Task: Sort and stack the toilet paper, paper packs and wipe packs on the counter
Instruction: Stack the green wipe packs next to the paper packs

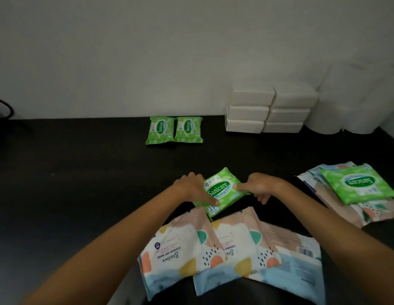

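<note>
A small green Sanicare wipe pack (222,190) lies tilted on the black counter (81,172), held from both sides. My left hand (191,188) grips its left edge and my right hand (261,187) pinches its right edge. Two more green packs (174,129) sit side by side at the back by the wall. Another green pack (357,183) lies upside down on a pile of pastel wipe packs (367,213) at the right. Large pastel wipe packs (224,249) overlap in front of me. White paper packs (268,108) are stacked in two columns at the back, toilet paper rolls (354,102) beside them.
A grey wall (147,51) runs behind the counter. A dark round object (2,110) sits at the far left edge. The counter's right edge slants near the toilet paper rolls.
</note>
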Available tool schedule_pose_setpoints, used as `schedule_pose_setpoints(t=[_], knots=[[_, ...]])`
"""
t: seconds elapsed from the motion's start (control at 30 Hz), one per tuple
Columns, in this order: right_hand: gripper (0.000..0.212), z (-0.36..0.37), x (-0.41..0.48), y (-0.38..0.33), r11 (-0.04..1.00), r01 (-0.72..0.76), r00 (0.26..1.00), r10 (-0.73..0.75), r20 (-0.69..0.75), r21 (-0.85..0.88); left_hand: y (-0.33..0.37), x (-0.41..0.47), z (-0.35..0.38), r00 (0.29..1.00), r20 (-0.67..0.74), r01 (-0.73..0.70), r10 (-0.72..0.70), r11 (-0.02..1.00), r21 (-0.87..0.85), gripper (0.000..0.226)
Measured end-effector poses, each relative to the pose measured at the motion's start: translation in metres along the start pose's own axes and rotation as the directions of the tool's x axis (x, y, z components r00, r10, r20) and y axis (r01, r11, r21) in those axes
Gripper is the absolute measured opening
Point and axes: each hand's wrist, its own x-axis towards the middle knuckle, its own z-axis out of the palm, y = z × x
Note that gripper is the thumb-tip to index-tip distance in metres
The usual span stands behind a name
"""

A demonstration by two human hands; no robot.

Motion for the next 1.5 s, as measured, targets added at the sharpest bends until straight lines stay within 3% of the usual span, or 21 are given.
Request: schedule_pose_setpoints(t=[0.23,0.37,0.5,0.57,0.67,0.77,0.87,0.97,1.07,1.37,1.5], knots=[[0.057,0.008,-0.002,-0.009,0.994,0.086,0.996,-0.085,-0.024,0.068,0.001,-0.001,0.006,0.997,-0.068,-0.055,0.031,0.918,-0.394,0.079],[0.048,-0.001,0.003,-0.016,0.98,0.132,0.99,-0.124,-0.066,0.147,-0.001,-0.003,0.007,0.982,-0.186,-0.133,0.041,0.847,-0.514,0.067],[0.019,-0.007,0.023,-0.032,0.819,0.311,0.923,-0.14,-0.359,0.481,-0.008,-0.002,0.004,0.96,-0.255,-0.143,-0.112,0.586,-0.797,0.056],[0.03,-0.007,0.03,-0.047,0.738,0.367,0.893,-0.108,-0.437,0.567,-0.012,-0.001,-0.001,0.946,-0.262,-0.161,-0.193,0.421,-0.893,0.053],[0.051,-0.001,0.033,-0.074,0.678,0.339,0.925,-0.115,-0.362,0.652,-0.021,0.004,-0.015,0.907,-0.264,-0.201,-0.328,0.213,-0.956,0.056],[0.04,0.007,0.031,-0.104,0.557,0.29,0.953,-0.241,-0.183,0.778,-0.036,0.013,-0.035,0.864,-0.29,-0.258,-0.412,0.133,-0.957,0.059],[0.033,0.006,0.038,-0.134,0.494,0.315,0.936,-0.303,-0.179,0.811,-0.055,0.022,-0.051,0.828,-0.336,-0.284,-0.449,0.181,-0.942,0.059],[0.043,0.004,0.053,-0.162,0.582,0.406,0.913,-0.3,-0.278,0.705,-0.078,0.035,-0.069,0.813,-0.387,-0.276,-0.435,0.297,-0.914,0.051],[0.034,0.002,0.073,-0.184,0.62,0.45,0.893,-0.309,-0.328,0.643,-0.102,0.052,-0.087,0.819,-0.425,-0.252,-0.385,0.425,-0.87,0.048],[0.031,-0.01,0.117,-0.232,0.728,0.512,0.825,-0.267,-0.498,0.456,-0.143,0.104,-0.117,0.824,-0.44,-0.259,-0.357,0.453,-0.853,0.043],[0.032,-0.003,0.127,-0.235,0.831,0.441,0.834,-0.241,-0.497,0.338,-0.147,0.115,-0.107,0.841,-0.42,-0.219,-0.341,0.495,-0.841,0.045]])
